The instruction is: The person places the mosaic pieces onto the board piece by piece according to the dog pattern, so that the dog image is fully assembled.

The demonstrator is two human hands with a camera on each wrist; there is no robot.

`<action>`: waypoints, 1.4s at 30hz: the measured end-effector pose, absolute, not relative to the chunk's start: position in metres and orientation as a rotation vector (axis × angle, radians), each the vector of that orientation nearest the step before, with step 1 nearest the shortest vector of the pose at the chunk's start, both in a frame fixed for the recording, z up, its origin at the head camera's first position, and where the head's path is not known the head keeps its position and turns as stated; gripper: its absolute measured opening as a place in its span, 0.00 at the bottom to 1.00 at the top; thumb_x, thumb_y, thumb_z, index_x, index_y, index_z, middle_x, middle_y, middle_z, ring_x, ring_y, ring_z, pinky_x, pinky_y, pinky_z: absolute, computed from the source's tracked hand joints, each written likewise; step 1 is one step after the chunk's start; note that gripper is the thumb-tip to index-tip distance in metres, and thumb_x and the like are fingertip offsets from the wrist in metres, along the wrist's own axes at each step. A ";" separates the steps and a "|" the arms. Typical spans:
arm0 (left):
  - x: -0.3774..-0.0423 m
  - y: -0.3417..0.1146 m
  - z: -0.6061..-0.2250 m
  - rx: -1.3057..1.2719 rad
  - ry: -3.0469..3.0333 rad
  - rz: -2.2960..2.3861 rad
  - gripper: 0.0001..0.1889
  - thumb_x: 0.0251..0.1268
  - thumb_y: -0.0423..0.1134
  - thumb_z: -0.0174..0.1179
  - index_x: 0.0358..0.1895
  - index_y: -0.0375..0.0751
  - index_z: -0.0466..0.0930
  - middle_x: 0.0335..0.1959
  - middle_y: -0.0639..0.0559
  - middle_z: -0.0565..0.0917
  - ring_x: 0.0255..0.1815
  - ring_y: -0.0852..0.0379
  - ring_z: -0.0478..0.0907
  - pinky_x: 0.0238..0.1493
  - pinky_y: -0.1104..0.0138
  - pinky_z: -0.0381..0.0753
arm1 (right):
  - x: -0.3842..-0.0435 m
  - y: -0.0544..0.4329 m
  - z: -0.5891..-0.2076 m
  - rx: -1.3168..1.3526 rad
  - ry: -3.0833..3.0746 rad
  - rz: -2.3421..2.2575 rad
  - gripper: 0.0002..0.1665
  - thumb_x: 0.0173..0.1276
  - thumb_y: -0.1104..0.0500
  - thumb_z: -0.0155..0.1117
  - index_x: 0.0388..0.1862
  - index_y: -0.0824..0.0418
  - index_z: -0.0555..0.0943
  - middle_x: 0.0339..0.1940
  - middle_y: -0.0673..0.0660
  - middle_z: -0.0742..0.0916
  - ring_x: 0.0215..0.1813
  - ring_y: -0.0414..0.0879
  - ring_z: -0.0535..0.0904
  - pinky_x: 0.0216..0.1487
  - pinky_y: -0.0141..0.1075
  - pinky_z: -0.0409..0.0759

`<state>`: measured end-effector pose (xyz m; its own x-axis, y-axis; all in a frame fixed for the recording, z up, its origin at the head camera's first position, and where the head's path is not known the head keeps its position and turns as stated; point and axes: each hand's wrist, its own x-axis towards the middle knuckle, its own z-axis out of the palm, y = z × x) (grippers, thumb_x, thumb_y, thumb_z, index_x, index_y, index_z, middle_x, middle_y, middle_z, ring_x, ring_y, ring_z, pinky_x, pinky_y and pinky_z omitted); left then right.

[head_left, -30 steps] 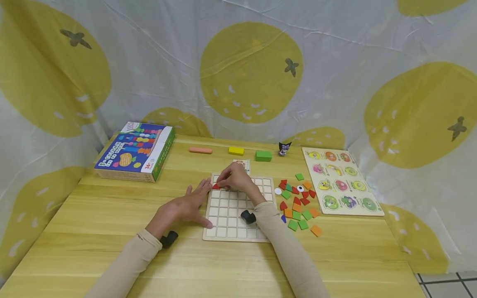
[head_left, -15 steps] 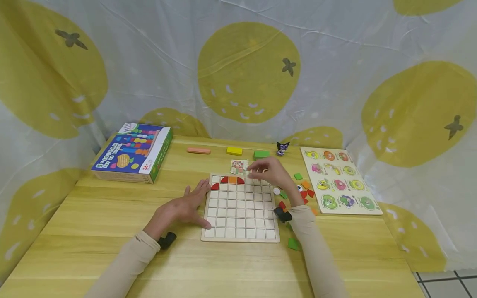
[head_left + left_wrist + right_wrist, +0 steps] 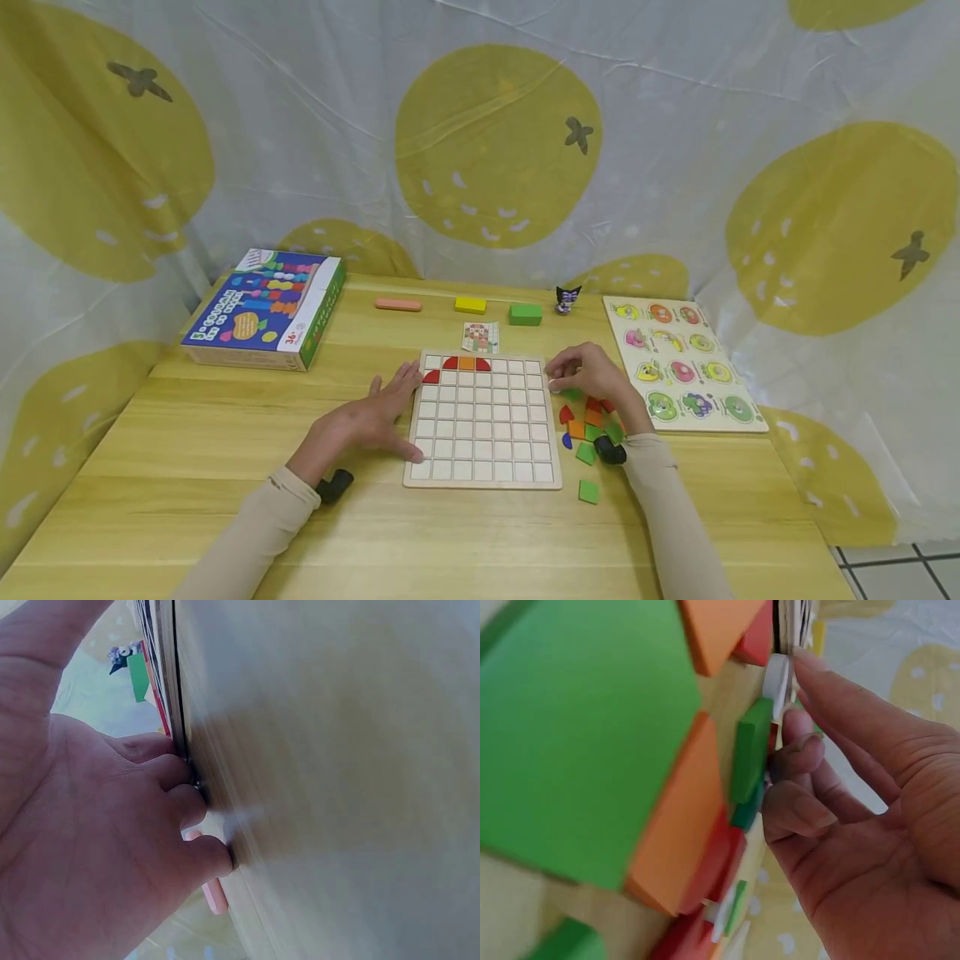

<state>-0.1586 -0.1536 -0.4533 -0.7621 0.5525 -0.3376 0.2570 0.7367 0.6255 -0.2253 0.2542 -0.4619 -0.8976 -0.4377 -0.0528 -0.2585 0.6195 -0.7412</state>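
Board (image 3: 484,427) touches my spread left hand (image 3: 369,419); can't tell if my right hand (image 3: 594,373) pinches the disc (image 3: 776,681); probably picking time, needing tight fingers.

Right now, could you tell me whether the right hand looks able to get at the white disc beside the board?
Most likely yes: the right hand is right at the white disc, and nothing seems to lie on top of it, though a green tile sits close by.
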 end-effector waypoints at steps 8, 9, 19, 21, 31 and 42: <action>-0.159 -0.153 -0.455 0.614 2.422 0.756 0.70 0.57 0.56 0.82 0.88 0.30 0.39 0.90 0.36 0.32 0.90 0.38 0.28 0.85 0.36 0.27 | -0.226 0.258 -0.462 -0.509 2.667 -1.024 0.09 0.61 0.65 0.85 0.40 0.63 0.93 0.34 0.52 0.91 0.36 0.44 0.82 0.41 0.34 0.83; -0.159 -0.153 -0.455 0.615 2.423 0.755 0.71 0.57 0.56 0.82 0.88 0.30 0.39 0.90 0.36 0.32 0.90 0.37 0.28 0.85 0.36 0.27 | -0.225 0.258 -0.462 -0.501 2.669 -1.016 0.09 0.61 0.65 0.85 0.39 0.63 0.93 0.34 0.52 0.91 0.36 0.44 0.82 0.41 0.34 0.83; -0.158 -0.152 -0.455 0.609 2.430 0.750 0.71 0.56 0.57 0.82 0.88 0.31 0.39 0.91 0.37 0.33 0.91 0.38 0.28 0.85 0.36 0.28 | -0.226 0.259 -0.464 -0.528 2.640 -1.013 0.09 0.62 0.64 0.85 0.35 0.62 0.89 0.32 0.52 0.87 0.35 0.45 0.78 0.39 0.33 0.81; -0.158 -0.152 -0.455 0.611 2.434 0.748 0.71 0.56 0.57 0.82 0.88 0.31 0.39 0.91 0.37 0.33 0.91 0.38 0.28 0.85 0.36 0.28 | -0.225 0.259 -0.464 -0.545 2.628 -1.027 0.09 0.63 0.64 0.84 0.34 0.62 0.88 0.31 0.52 0.86 0.35 0.45 0.78 0.39 0.33 0.80; -0.159 -0.152 -0.455 0.599 2.429 0.749 0.71 0.56 0.57 0.83 0.88 0.31 0.39 0.91 0.37 0.33 0.91 0.38 0.28 0.85 0.36 0.28 | -0.223 0.260 -0.462 -0.599 2.604 -1.130 0.13 0.67 0.65 0.80 0.32 0.61 0.81 0.28 0.51 0.82 0.32 0.43 0.77 0.37 0.30 0.77; -0.159 -0.154 -0.456 0.603 2.429 0.756 0.71 0.56 0.57 0.82 0.88 0.31 0.39 0.91 0.37 0.33 0.91 0.38 0.28 0.85 0.36 0.28 | -0.224 0.253 -0.465 -0.517 2.530 -1.299 0.06 0.68 0.63 0.81 0.35 0.65 0.90 0.32 0.57 0.91 0.31 0.48 0.85 0.34 0.32 0.83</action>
<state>-0.1592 -0.1539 -0.4556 -0.7651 0.5449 -0.3430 0.2539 0.7449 0.6170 -0.2241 0.2530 -0.4651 -0.9059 -0.4194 -0.0589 -0.1965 0.5395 -0.8188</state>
